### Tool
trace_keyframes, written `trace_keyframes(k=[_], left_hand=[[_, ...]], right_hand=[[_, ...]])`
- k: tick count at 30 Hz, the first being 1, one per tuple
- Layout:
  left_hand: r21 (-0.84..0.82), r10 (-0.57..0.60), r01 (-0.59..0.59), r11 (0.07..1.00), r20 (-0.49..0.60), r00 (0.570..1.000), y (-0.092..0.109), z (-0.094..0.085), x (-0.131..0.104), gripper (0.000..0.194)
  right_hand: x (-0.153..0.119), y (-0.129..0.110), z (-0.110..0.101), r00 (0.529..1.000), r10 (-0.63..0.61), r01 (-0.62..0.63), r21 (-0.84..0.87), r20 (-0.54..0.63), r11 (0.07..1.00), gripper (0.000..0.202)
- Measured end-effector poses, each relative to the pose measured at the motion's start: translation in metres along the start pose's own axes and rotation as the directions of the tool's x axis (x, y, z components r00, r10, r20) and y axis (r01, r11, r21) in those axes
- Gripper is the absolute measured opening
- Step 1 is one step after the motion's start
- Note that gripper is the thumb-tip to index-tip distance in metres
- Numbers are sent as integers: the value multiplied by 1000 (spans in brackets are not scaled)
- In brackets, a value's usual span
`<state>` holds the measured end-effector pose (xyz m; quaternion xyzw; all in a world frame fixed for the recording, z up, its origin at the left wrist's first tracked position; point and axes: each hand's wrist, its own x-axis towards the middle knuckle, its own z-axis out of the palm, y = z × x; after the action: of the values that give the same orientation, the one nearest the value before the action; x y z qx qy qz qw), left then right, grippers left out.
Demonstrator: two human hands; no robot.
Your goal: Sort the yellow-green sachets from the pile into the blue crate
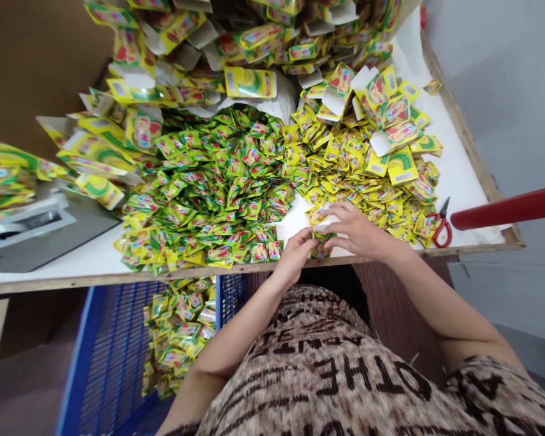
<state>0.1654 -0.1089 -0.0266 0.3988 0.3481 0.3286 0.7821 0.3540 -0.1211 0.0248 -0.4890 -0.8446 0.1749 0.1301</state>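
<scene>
My left hand [296, 254] is at the table's front edge, its thumb and fingertips pressed together at the side of a small green packet [321, 247]. Over the right side of that packet, my right hand [354, 230] has its fingers spread and curved. Small green packets [227, 175] form a heap in front and to the left of my hands. Yellow packets [349, 163] lie heaped just beyond my right hand. Whether my left fingertips grip the green packet is too small to tell.
Open cartons [249, 83] are piled at the back of the white table [458, 175]. Red-handled scissors [442, 230] lie near a red pole [504, 207] at the right. Below the front edge stands a blue crate [104, 345] holding yellow cartons [181, 327]. A grey panel [72, 233] is at left.
</scene>
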Motion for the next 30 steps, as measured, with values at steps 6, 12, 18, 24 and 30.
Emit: trace_keyframes(k=[6, 12, 18, 24, 30], left_hand=[[31, 13, -14, 999, 17, 1000, -7, -7, -1, 32], [5, -51, 51, 999, 19, 998, -8, -13, 1, 27], [109, 22, -12, 994, -89, 996, -3, -11, 2, 27], [306, 265, -214, 928, -136, 954, -10, -9, 4, 23], [415, 389, -336, 845, -47, 920, -15, -10, 19, 22]], right_hand=[[-19, -9, 17, 970, 189, -149, 244, -150, 958, 18], [-29, -18, 52, 695, 719, -351, 875, 6, 332, 31], [-21, -23, 53, 740, 665, -272, 858, -103, 436, 25], [-13, -17, 49, 697, 706, -243, 884, -128, 401, 21], [-12, -10, 59, 674, 720, -211, 890, -167, 404, 26]])
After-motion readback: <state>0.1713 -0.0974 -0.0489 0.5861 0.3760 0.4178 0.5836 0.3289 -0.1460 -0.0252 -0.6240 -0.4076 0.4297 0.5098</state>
